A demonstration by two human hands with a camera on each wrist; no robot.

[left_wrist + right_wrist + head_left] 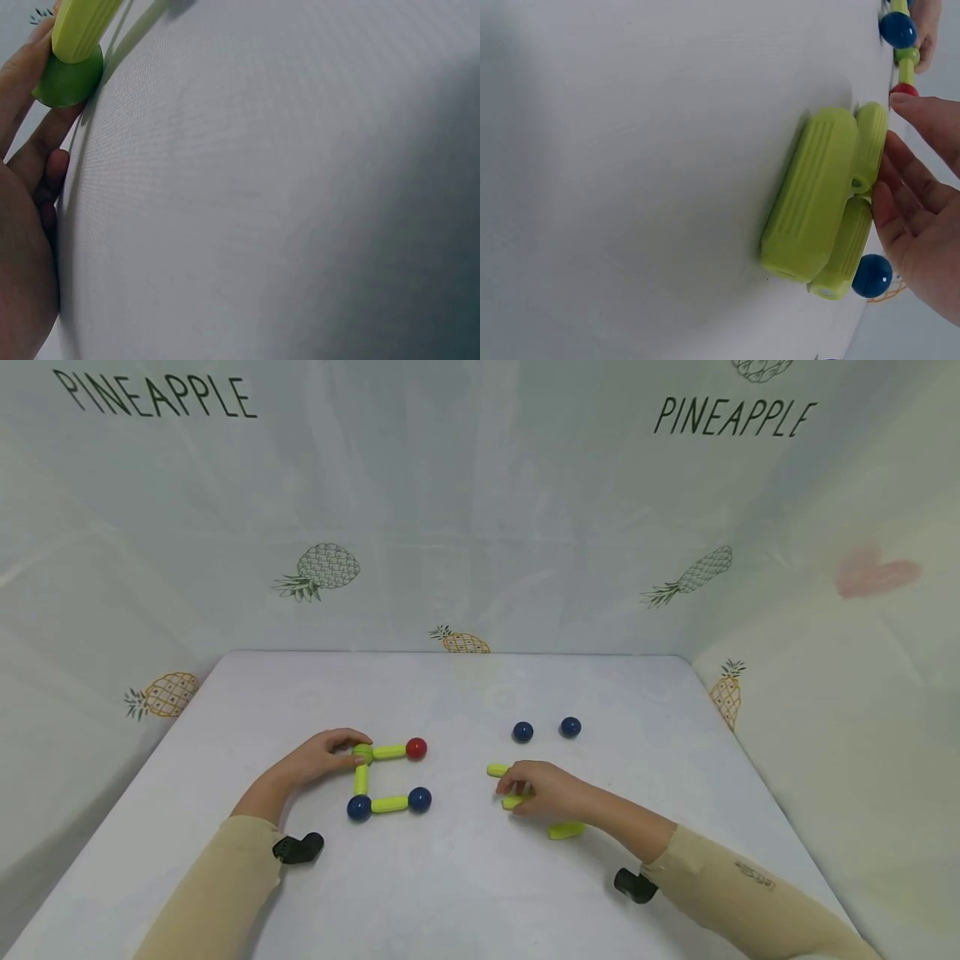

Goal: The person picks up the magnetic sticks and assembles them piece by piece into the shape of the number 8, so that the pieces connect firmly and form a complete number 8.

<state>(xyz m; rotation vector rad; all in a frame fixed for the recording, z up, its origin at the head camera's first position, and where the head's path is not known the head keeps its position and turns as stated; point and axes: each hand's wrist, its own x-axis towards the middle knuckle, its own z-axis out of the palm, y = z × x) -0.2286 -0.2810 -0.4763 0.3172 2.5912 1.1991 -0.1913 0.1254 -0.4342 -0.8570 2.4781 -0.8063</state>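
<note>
Near the centre-left of the head frame, the left hand (318,758) pinches the green ball (363,752) between thumb and fingers, and the left wrist view also shows this grasp. From this ball, the upper rod (389,752) goes to the red ball (416,748) on the right, and the side rod (362,779) goes down to the corner blue ball (359,807). From there the lower rod (389,804) reaches the end blue ball (420,799), so the shape is open toward the right. Right of the frame's centre, the right hand (551,789) is at three loose yellow-green rods: the far rod (497,770), the middle rod (513,802) and the near rod (566,831). In the right wrist view its fingers are bent just beside these rods, with the thumb apart; whether it grasps one, I cannot tell. Above this hand in the head frame, two loose blue balls (522,732) lie apart on the white table (465,893). Behind stands a pale cloth (480,510) with pineapple prints.
</note>
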